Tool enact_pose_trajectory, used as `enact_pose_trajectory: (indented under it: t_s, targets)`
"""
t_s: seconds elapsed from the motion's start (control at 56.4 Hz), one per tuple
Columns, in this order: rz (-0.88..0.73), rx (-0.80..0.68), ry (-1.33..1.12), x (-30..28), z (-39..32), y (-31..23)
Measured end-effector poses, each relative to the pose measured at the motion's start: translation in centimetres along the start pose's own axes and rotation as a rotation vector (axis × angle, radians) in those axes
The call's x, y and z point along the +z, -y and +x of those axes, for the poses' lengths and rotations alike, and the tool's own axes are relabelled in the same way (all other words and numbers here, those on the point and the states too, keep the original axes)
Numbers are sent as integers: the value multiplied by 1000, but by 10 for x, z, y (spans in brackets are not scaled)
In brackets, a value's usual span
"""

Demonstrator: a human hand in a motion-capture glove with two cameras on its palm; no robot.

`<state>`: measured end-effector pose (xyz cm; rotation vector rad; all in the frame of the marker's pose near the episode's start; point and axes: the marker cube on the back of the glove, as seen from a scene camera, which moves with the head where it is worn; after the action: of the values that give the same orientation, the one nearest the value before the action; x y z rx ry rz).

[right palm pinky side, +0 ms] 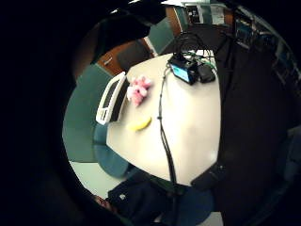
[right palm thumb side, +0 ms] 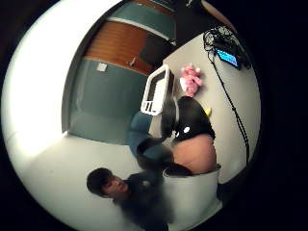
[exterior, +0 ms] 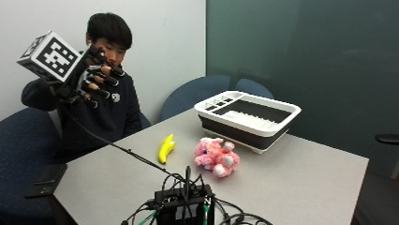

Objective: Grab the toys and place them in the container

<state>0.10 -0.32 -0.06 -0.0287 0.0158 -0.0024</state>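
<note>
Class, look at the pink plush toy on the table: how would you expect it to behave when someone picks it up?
The pink plush toy looks soft and lumpy, so it would probably squash under fingers and sag rather than stay stiff. It likely weighs little for its bulk. Lying slumped on the table, it seems unlikely to roll.

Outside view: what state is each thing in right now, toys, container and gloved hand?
Banana toy: lying on the table, untouched.
Pink plush toy: on the table beside the banana toy, in front of the container, not held.
Container: upright on the table, no toy visible inside.
Right hand: raised above the table, fingers loosely spread, holding nothing.
</note>
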Motion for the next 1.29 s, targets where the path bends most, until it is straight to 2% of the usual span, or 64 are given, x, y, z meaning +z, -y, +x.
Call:
enact_pose_trajectory:
  t_s: [0.337,0.567,0.744,0.904,1.046,1.117,1.187,1.294]
  targets:
    - [-235,-16,-234,19,-22,26]
    - [-341,-131,-431,58,-61,61]
    - [-425,-197,-450,114,-87,115]
    - [-530,-105,-484,194,-72,170]
    - [-702,-107,-603,275,-46,172]
    - [-759,-63,-648,302,-27,173]
    - [-740,-40,-678,321,-12,176]
    - [-572,-59,-657,328,4,187]
